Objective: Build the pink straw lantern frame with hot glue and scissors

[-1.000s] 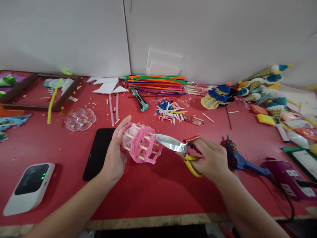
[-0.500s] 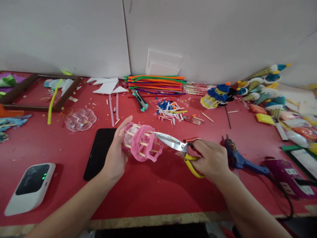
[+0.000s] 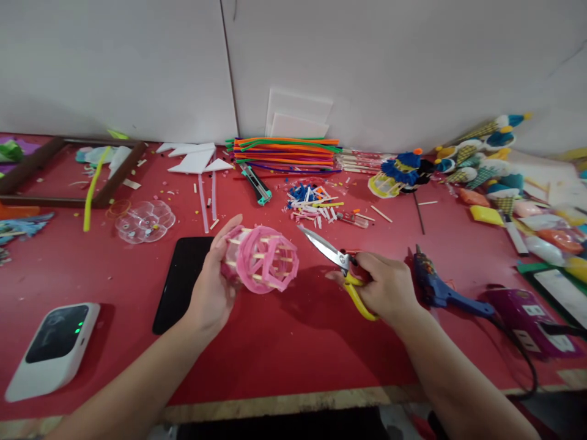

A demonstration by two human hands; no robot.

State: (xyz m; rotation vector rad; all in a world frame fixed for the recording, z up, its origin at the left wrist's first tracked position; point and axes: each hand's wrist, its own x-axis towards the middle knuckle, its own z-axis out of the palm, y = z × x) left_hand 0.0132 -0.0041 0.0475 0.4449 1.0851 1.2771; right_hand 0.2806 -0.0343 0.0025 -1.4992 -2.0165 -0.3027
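"While the left hand (image 3: 213, 287) wraps its fingers round the back of that pink cage (image 3: 261, 260), how much room is left around it?"

"Plenty. The cage sits at the centre of the frame, held just above the red table (image 3: 284, 354), with a bare stretch of tabletop below it down to the worn wooden front edge (image 3: 275, 403). A black slab (image 3: 177, 284) lies flat just left of the hand, and a white device (image 3: 52, 348) sits well apart at lower left."

"And the scissors (image 3: 330, 253)?"

"The right hand (image 3: 389, 287) grips them, fingers closed through the red and yellow handles. The steel blades look shut and point up and left. Their tip is near the cage's open rim with a clear gap between, not touching."

"What is the cage made of?"

"Fuzzy pink pipe cleaners looped into rings, with thin pale wooden sticks running across them as bars. It is roughly a barrel shape, lying on its side."

"Anything crowding the right?"

"A blue glue gun (image 3: 435, 287) lies just beside the right hand. Its cord runs on past a purple power strip (image 3: 527, 311). Bright pipe cleaners (image 3: 287, 153) are stacked against the wall at upper centre."
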